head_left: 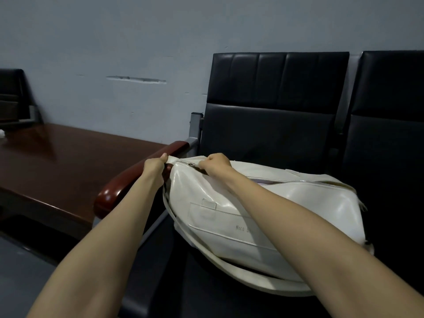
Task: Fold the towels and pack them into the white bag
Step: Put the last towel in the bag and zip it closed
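The white bag (321,203) lies on its side across the seat of a black chair (275,88), with its left end at the seat's left edge, just beside the wooden armrest (128,182). My left hand (156,167) pinches the small tab (171,159) at that end of the bag, fingers curled tight round it. My right hand (215,165) is close by on top of the bag, fingers pinched at the zipper (185,162). The teeth between my hands are closed. Behind my right wrist the zip gapes, and a pale purple strip (263,181) shows in the gap; I cannot tell what it is. The bag's strap (206,251) loops down toward the seat's front edge. A brown desk (68,161) stands left of the armrest, and a second black chair (390,111) stands to the right.
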A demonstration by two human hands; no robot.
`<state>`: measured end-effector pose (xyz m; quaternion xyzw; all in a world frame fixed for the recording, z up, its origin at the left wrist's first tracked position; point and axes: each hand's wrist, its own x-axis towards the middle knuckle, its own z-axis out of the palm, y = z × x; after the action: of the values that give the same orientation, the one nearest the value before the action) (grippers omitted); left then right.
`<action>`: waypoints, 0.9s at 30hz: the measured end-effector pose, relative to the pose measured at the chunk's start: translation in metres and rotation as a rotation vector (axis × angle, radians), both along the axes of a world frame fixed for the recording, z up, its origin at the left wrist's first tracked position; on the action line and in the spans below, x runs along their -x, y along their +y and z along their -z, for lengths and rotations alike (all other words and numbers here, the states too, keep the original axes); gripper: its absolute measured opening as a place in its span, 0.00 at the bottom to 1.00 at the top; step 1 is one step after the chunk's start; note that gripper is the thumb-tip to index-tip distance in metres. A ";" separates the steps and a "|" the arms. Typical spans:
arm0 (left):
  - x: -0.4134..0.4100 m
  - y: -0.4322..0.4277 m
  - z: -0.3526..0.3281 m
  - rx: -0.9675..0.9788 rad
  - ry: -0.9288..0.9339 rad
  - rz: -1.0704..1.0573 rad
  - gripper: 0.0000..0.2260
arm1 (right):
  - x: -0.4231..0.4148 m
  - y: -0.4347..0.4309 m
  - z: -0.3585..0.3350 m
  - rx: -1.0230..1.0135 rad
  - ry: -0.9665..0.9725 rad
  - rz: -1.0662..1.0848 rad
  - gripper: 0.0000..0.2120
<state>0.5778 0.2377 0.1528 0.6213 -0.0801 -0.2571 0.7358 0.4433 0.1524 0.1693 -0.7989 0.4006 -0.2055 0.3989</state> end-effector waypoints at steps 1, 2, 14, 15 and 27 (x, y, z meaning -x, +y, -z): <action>-0.001 -0.002 0.000 -0.005 -0.008 0.007 0.08 | 0.003 -0.002 -0.001 0.009 0.005 0.004 0.10; -0.001 -0.004 -0.001 -0.016 -0.024 0.021 0.09 | 0.004 -0.003 -0.002 0.023 0.014 0.006 0.09; 0.001 0.008 0.021 -0.271 -1.060 0.118 0.20 | 0.002 -0.008 0.000 0.114 0.150 -0.030 0.12; 0.001 0.005 0.020 -0.256 -1.191 0.207 0.19 | 0.003 -0.009 -0.004 0.094 0.135 -0.027 0.13; 0.024 -0.007 -0.004 -0.515 -1.300 0.190 0.11 | 0.022 -0.012 -0.044 0.259 0.115 0.036 0.08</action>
<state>0.5538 0.2310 0.1565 0.7937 -0.4940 0.0921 0.3428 0.4215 0.1408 0.2136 -0.8467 0.4072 -0.2166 0.2651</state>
